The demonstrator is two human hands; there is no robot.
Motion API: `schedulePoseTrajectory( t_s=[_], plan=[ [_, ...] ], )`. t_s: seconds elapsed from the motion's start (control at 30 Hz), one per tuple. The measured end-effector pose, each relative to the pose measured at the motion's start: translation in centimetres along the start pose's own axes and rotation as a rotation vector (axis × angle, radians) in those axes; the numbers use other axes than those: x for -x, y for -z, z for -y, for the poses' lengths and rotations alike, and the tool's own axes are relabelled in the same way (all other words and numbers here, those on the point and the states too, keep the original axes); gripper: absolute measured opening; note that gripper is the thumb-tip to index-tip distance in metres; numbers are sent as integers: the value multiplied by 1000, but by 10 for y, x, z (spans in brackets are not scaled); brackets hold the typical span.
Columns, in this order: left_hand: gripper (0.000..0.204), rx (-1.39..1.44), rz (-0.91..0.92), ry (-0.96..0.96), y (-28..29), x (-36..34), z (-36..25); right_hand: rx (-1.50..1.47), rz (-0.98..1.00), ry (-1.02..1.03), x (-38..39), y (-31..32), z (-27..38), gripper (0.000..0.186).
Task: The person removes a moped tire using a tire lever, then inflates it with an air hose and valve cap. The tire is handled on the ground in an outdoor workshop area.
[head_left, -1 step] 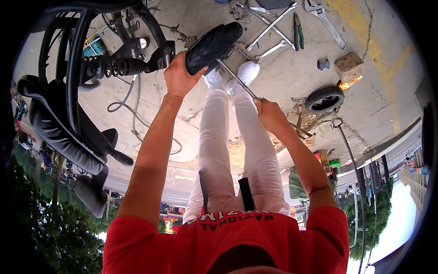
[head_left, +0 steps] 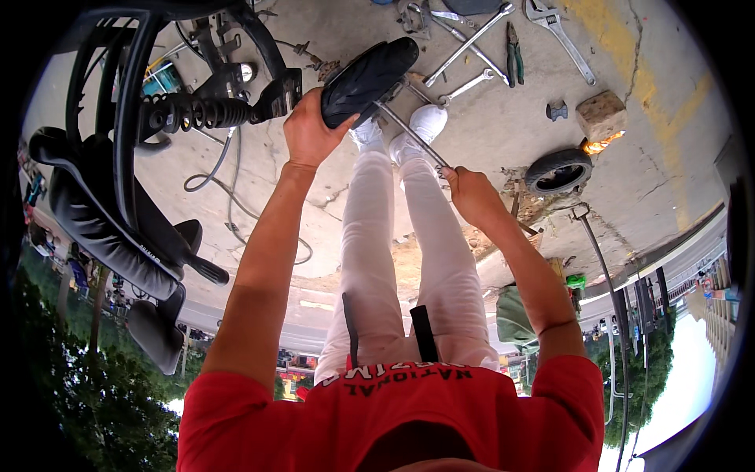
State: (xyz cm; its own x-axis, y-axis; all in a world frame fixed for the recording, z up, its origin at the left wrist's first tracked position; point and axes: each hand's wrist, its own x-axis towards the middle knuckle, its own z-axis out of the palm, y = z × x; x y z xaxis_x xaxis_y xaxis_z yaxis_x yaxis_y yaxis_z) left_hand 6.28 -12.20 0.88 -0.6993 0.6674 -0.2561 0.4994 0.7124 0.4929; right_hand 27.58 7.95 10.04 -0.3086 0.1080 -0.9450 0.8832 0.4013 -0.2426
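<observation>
A small wheel with a black treaded tyre stands tilted near my feet. My left hand is closed on its near left edge, the thumb pressed across the tread. My right hand is wrapped round the lower end of a long, thin metal bar, which slants up to the wheel's right side. How the bar's far tip meets the wheel is hidden behind the tyre. Just past the wheel lies a combination wrench on the concrete, close to my white shoe.
A scooter or motorbike with a coil shock absorber and black seat fills the left side. A cross wrench, pliers and adjustable wrench lie beyond. A loose tyre, a block and a hose are around.
My right hand has shifted slightly to the right, swinging the near end of the bar a little with it. My left hand and the wheel look the same.
</observation>
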Motion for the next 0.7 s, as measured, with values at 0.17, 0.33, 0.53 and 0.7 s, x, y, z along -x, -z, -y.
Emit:
schedulePoseTrajectory(
  t_s=[0.17,0.33,0.53,0.7],
  plan=[
    [61,-35,-43,58,-11,16,-10,505,183,180,-3,133,54,46],
    [54,-68,-111,47,-16,5,-4,624,575,-167,-74,204,121,54],
    [53,-88,-122,24,-14,-10,0,334,536,-69,-76,193,59,52],
    [55,-157,-75,58,-10,-21,-18,-162,272,2,-60,88,-37,47]
  ],
)
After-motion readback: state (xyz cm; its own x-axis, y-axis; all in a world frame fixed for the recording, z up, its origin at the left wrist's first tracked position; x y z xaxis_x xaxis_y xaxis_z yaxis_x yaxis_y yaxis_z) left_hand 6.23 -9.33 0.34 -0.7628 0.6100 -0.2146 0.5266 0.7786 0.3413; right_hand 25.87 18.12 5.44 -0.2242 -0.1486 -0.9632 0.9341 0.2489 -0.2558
